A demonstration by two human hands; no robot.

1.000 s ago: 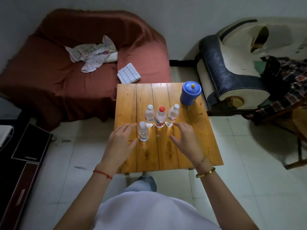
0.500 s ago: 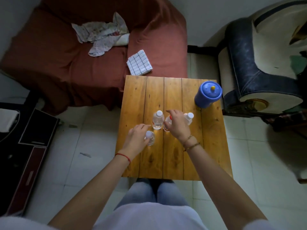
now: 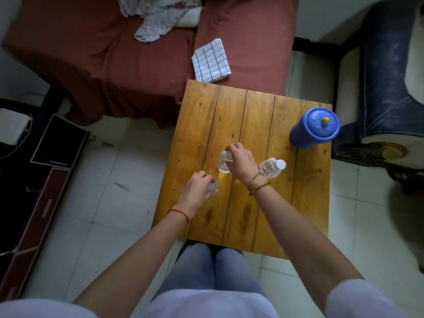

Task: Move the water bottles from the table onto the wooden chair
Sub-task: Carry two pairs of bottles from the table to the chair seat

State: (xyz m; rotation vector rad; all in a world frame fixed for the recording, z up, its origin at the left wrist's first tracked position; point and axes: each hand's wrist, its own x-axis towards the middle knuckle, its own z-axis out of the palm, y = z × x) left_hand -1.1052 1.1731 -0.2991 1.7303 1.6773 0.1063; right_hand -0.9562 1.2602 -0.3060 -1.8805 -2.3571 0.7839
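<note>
Seen from above, both bare hands are over a small wooden plank table (image 3: 250,203) that stands in front of the person's knees. The left hand (image 3: 196,191), with a red string around its wrist, is closed around the top of a small clear water bottle (image 3: 212,188) near the table's left side; only a sliver of the bottle shows beyond the fingers, so its cap is hidden. The right hand (image 3: 241,160), with thin bracelets at the wrist, reaches across toward the middle of the table and grips the top of a second clear water bottle (image 3: 223,165), which stands upright on the planks with its body visible below the fingers. Just right of that wrist is a third clear bottle with a white cap (image 3: 273,167), touched by neither hand; it appears to lean toward the right, which may be the wide lens. A small trace of red-orange shows between the right wrist and this bottle, too hidden to identify. At the table's far right corner stands a blue lidded container (image 3: 314,128) with a yellow knob on top, well apart from the bottles. Beyond the table is a sofa under a rust-red cover (image 3: 119,65), with a folded white checked cloth (image 3: 211,61) near its front edge and crumpled pale fabric (image 3: 158,17) further back. A dark blue and cream armchair (image 3: 385,76) sits to the right on the pale tiled floor.
</note>
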